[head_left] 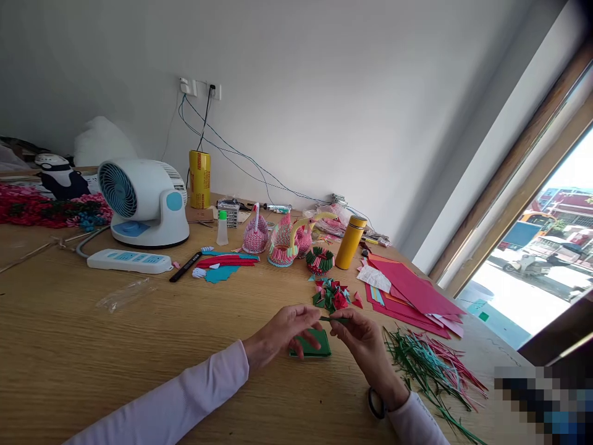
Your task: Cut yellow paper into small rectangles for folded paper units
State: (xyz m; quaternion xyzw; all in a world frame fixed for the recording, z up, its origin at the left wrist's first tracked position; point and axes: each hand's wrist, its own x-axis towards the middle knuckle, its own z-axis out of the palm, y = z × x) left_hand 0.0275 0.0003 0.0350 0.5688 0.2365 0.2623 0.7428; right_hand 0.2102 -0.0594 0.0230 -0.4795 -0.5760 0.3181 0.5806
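Observation:
My right hand (364, 343) pinches a small folded piece of green paper (334, 319) between thumb and fingertips. Close on its left side is my left hand (294, 330), fingers spread and pointing right; its tips reach the paper's left end, though I cannot tell whether they touch it. Below both hands lies a stack of green paper (317, 346), partly covered by my left fingers. Just beyond them is a pile of folded red and green paper pieces (334, 295).
Thin paper strips (426, 364) and red paper sheets (417, 290) lie at right. Behind stand a yellow bottle (351, 242), woven-looking paper ornaments (282, 244) and a glue bottle (222, 228). A fan (143, 201), power strip (130, 261) and black cutter (185, 267) are left.

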